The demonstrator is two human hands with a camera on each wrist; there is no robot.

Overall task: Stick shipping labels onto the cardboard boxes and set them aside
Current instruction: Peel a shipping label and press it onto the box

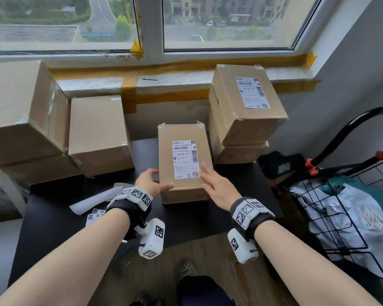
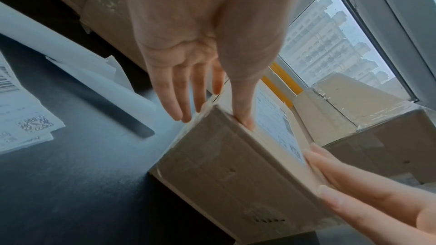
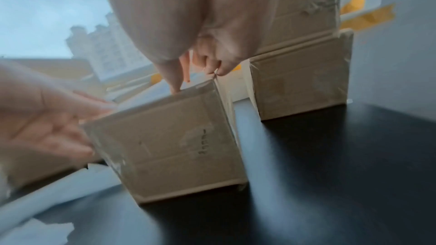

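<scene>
A small cardboard box [image 1: 184, 191] lies flat on the black table [image 1: 53, 217], and a white shipping label [image 1: 185, 159] is stuck on its top. My left hand [image 1: 152, 182] is at the box's near left corner, its thumb on the top edge and its straight fingers [image 2: 177, 100] along the left side. At the near right edge my right hand [image 1: 212, 182] rests with straight fingers on the top, beside the label. The left wrist view shows the box [image 2: 224, 165] between both hands. The right wrist view is blurred, showing the box [image 3: 169, 146].
A stack of boxes [image 1: 245, 120] with a label on top stands at the back right. Larger plain boxes [image 1: 97, 133] fill the back left. Peeled backing paper [image 1: 91, 199] and spare label sheets [image 1: 94, 215] lie at the left. A wire cart [image 1: 341, 206] with bags stands to the right.
</scene>
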